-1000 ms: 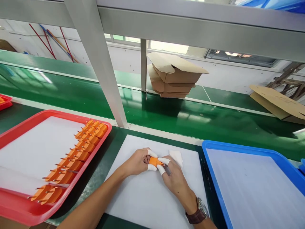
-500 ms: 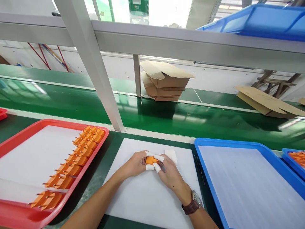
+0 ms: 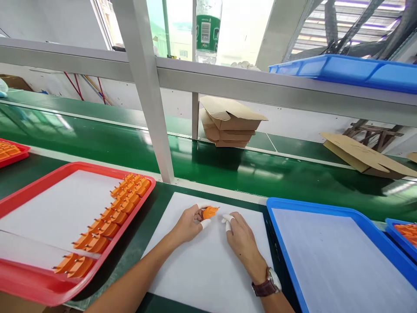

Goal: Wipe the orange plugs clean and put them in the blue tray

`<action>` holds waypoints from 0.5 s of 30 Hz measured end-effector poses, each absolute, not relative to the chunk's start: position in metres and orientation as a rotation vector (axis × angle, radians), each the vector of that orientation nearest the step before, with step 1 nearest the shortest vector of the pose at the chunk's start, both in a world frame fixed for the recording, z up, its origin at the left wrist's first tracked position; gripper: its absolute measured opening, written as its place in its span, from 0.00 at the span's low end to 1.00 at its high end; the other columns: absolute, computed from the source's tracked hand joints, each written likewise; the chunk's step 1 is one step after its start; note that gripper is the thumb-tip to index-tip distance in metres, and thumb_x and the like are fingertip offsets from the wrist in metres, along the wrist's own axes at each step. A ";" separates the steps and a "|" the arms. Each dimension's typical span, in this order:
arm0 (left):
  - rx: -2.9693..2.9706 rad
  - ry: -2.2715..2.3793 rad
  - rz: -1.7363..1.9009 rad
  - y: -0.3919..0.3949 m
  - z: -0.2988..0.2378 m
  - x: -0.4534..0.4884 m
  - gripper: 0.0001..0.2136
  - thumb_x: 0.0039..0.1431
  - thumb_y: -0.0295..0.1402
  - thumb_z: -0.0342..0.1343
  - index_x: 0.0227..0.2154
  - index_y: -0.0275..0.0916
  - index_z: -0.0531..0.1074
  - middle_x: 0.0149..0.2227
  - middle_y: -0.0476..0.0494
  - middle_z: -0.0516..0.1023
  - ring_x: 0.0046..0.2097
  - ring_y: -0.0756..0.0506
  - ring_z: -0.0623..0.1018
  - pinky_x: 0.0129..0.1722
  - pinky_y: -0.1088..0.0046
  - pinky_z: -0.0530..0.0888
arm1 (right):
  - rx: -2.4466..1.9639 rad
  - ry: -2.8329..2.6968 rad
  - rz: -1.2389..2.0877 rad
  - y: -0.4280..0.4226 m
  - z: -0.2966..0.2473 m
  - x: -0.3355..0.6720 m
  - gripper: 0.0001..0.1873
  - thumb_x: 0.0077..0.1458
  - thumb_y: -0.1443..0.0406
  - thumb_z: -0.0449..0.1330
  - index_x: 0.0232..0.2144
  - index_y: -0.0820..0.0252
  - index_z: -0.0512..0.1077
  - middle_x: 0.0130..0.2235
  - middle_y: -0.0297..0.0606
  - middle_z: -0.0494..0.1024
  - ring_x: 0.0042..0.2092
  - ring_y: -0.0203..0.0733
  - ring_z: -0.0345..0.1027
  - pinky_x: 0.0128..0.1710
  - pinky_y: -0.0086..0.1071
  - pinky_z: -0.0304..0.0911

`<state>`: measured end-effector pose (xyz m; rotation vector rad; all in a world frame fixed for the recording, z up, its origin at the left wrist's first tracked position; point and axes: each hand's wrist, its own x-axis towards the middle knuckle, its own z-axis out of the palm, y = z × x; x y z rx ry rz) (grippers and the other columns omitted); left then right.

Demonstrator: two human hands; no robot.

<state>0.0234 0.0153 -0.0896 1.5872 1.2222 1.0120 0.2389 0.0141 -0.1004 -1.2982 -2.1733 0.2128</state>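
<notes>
Centre of the frame: the person's left hand, white covers on its thumb and a fingertip, holds a small orange plastic piece with a pointed end. The fingers of this hand are curled about the piece's left end; the pointed end faces right, over the upper middle of a flat white rectangular sheet. The right hand, also with white-covered fingertips, lies just to the right, apart from the piece. Its fingers are bent, with the tips close together; whether they have hold of anything cannot be told. A wristwatch with a brown strap encircles the right wrist.

Lower left: a shallow red plastic tray bears a slanting double row of orange plastic pieces with metal pins along its right side, beside a white lining. Lower right: a shallow blue plastic tray has a pale flat lining. The sheet and both trays rest on a dark green worktop.

Upper centre: folded brown cardboard boxes lie stacked behind a slanting grey metal post.
</notes>
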 end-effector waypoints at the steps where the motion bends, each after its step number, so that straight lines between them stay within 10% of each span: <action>1: 1.618 1.212 1.023 0.015 -0.090 0.024 0.20 0.57 0.35 0.59 0.53 0.41 0.69 0.40 0.44 0.75 0.36 0.48 0.74 0.37 0.68 0.76 | -1.206 -2.138 0.260 0.012 -0.099 0.236 0.21 0.53 0.79 0.49 0.45 0.57 0.69 0.42 0.43 0.73 0.43 0.47 0.69 0.40 0.39 0.70; 15: 1.580 1.352 1.033 0.004 -0.082 0.039 0.18 0.49 0.30 0.62 0.45 0.42 0.69 0.29 0.54 0.69 0.28 0.51 0.71 0.29 0.74 0.71 | -0.793 -2.067 0.263 0.004 -0.094 0.220 0.26 0.58 0.80 0.48 0.54 0.56 0.65 0.46 0.46 0.70 0.46 0.44 0.68 0.40 0.36 0.72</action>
